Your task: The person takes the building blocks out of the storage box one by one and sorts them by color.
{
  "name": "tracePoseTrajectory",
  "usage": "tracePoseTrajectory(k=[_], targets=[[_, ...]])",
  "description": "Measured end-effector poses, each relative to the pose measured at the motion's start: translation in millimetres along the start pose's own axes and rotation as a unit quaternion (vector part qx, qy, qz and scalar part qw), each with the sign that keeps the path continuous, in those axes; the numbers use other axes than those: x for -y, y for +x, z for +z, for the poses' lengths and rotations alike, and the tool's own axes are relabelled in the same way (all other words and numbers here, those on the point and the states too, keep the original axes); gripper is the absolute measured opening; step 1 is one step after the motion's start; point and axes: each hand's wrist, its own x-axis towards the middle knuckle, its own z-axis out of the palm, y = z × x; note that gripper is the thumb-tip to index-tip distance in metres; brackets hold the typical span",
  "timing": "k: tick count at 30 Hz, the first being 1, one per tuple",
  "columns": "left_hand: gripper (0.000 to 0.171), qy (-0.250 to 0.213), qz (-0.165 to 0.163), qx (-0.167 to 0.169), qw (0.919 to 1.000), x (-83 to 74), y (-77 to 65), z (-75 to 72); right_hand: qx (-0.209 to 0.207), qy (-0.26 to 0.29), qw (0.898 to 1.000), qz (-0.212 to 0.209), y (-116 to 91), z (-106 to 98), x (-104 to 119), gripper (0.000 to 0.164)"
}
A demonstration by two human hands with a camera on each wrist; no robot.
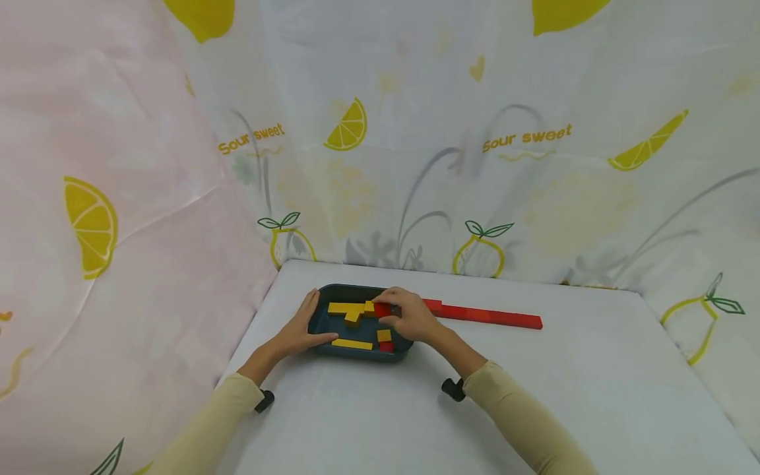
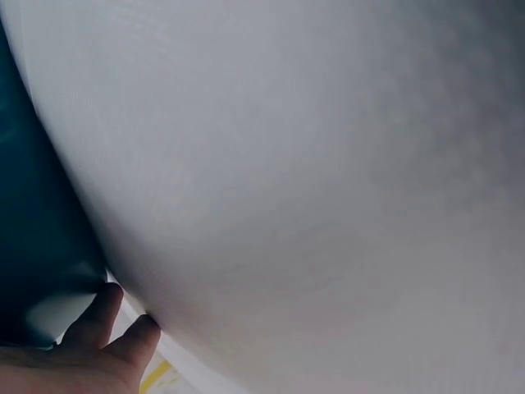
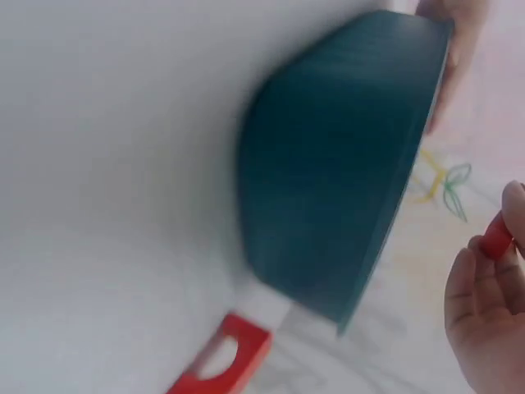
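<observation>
A dark teal tray (image 1: 356, 354) stands on the white table, with several yellow blocks (image 1: 352, 309) and a red block (image 1: 386, 346) in it. My left hand (image 1: 299, 330) rests on the tray's left end, fingers spread and fairly straight, thumb over the near rim. In the left wrist view, two fingertips (image 2: 104, 305) show beside the tray wall. My right hand (image 1: 410, 313) pinches a small red block (image 3: 497, 238) over the tray's right side. Part of that block is hidden by the fingers.
From the tray's right side, a row of red blocks (image 1: 489, 316) stretches rightward across the table. One red block (image 3: 238, 349) near the tray has an arched cutout. Lemon-print cloth (image 1: 410, 198) hangs behind and on the left.
</observation>
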Motion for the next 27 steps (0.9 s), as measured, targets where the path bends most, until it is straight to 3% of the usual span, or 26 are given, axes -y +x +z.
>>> tracePoseTrajectory(k=[4, 7, 11, 15, 21, 27], targets=[[0.121, 0.003, 0.002, 0.001, 1.0, -2.7, 2.6, -1.7, -0.019, -0.023, 1.0, -0.007, -15.7, -30.1, -16.9, 0.035], [0.121, 0.004, 0.001, -0.001, 1.0, -2.7, 2.8, -0.5, -0.041, -0.046, 0.998, 0.012, -30.4, -54.7, -36.5, 0.034], [0.119, 0.002, 0.0, -0.006, 1.0, -0.9, 2.4, 2.4, -0.055, -0.078, 0.993, 0.072, -53.0, -90.7, -63.2, 0.035], [0.119, -0.002, -0.004, -0.005, 1.0, 1.5, -0.1, 4.0, -0.065, -0.119, 0.981, 0.137, -77.7, -121.0, -91.2, 0.036], [0.118, 0.0, -0.002, -0.009, 1.0, 2.3, -2.5, 1.5, -0.071, -0.155, 0.964, 0.201, -113.4, -151.9, -127.1, 0.035], [0.117, -0.002, -0.003, -0.005, 1.0, 0.5, 1.8, 0.0, -0.065, -0.177, 0.952, 0.242, -139.3, -172.2, -145.1, 0.036]])
